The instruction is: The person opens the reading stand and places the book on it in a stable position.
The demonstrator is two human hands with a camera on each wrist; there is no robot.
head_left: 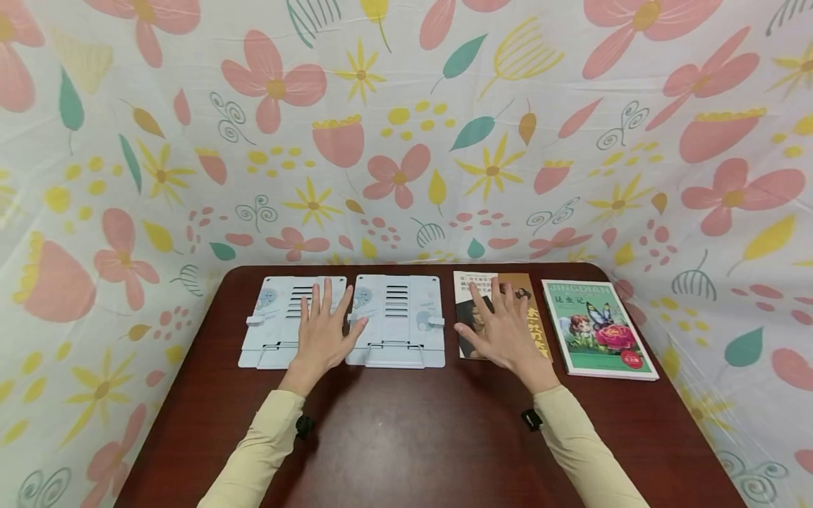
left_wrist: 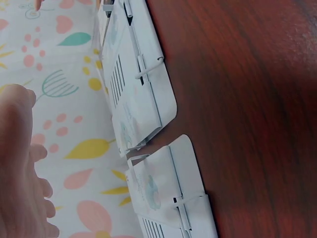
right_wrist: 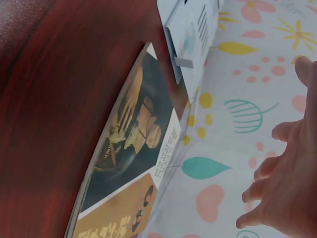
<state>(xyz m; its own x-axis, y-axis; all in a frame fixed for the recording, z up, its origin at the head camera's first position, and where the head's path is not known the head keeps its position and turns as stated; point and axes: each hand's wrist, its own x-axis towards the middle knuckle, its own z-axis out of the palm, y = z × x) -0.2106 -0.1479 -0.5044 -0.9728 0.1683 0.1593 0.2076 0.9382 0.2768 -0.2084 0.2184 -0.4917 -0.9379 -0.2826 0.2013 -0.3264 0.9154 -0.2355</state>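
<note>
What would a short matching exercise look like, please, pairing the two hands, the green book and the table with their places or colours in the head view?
Things:
1. Left hand
2. Right hand
3. Green book
4. Table

Places and colours:
A. At the right end of the row
B. Dark reddish brown
C. Seen over the brown-and-white book
D. Seen over the pale stands

Pairs: 1-D, 2-C, 3-A, 4-B

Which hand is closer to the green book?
Right. The right hand is just left of the green book; the left hand is farther left, over the pale stands.
</note>
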